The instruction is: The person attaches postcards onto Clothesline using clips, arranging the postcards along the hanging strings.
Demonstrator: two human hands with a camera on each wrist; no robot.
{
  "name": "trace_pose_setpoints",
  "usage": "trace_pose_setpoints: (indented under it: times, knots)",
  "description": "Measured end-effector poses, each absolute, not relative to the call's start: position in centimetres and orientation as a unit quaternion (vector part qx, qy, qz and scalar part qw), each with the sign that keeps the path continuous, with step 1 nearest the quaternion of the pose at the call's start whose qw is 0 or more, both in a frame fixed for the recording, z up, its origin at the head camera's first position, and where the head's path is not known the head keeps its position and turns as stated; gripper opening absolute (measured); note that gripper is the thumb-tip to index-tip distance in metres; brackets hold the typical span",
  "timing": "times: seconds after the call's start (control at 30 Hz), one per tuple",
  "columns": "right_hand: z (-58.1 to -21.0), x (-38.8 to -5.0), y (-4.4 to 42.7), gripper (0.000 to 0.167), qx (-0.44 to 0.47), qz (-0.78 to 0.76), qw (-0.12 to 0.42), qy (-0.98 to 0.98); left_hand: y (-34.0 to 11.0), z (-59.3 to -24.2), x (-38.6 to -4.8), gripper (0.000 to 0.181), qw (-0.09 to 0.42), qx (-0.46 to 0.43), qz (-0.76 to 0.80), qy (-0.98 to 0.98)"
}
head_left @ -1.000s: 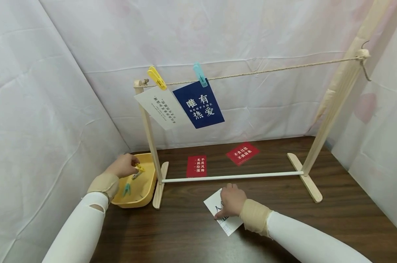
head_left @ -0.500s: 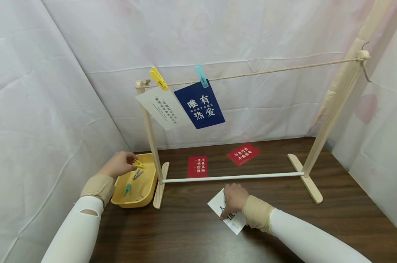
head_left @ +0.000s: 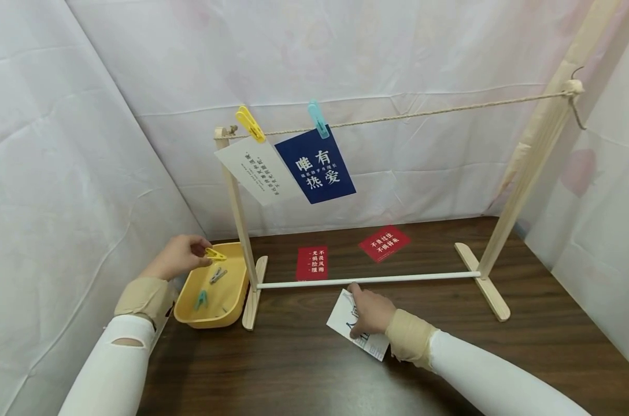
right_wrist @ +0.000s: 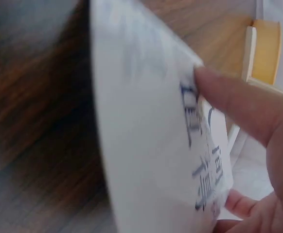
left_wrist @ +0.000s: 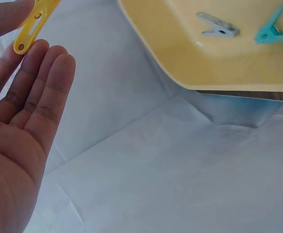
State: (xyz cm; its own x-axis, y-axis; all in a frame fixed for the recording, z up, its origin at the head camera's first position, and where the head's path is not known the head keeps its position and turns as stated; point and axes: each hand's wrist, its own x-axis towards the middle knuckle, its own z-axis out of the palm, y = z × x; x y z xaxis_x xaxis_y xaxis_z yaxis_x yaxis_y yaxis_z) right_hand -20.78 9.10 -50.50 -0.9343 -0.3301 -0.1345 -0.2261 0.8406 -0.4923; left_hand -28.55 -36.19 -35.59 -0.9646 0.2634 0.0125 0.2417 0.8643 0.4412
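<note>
Hanging from the rope (head_left: pixel 450 110) were a pale card (head_left: pixel 259 173) and a navy card (head_left: pixel 316 164), each pegged. Less than half the work was judged done: two red cards (head_left: pixel 311 263) were left flat on the desk (head_left: pixel 273 358), over which a white card (head_left: pixel 341 318) was held, tilted, in the right grip (head_left: pixel 374 312). A yellow peg (head_left: pixel 215 254) was pinched in the left grip (head_left: pixel 180 255), near the tray (head_left: pixel 229 297).

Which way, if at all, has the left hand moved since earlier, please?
Yes: the left hand has moved leftward in the head view, away from the left wooden post.
</note>
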Motion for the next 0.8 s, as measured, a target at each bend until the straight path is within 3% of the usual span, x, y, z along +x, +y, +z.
trace_pose_setpoints:
  times: [0.33, 0.63, 0.8]
  knots:
    - [-48.9, -20.6, 9.7, 0.059, -0.16, -0.329, 0.085, 0.927, -35.2, -34.5, -27.9, 0.037, 0.017, 0.147, 0.239, 0.96]
    - [-47.9, -21.2, 10.5, 0.055, -0.17, -0.369, 0.066, 0.912, -34.2, -33.1, -27.2, 0.031, 0.003, 0.16, 0.243, 0.957]
    - [-47.4, -21.5, 11.0, 0.037, -0.174, -0.394, 0.044, 0.902, -33.7, -32.4, -26.9, 0.028, -0.002, 0.163, 0.238, 0.957]
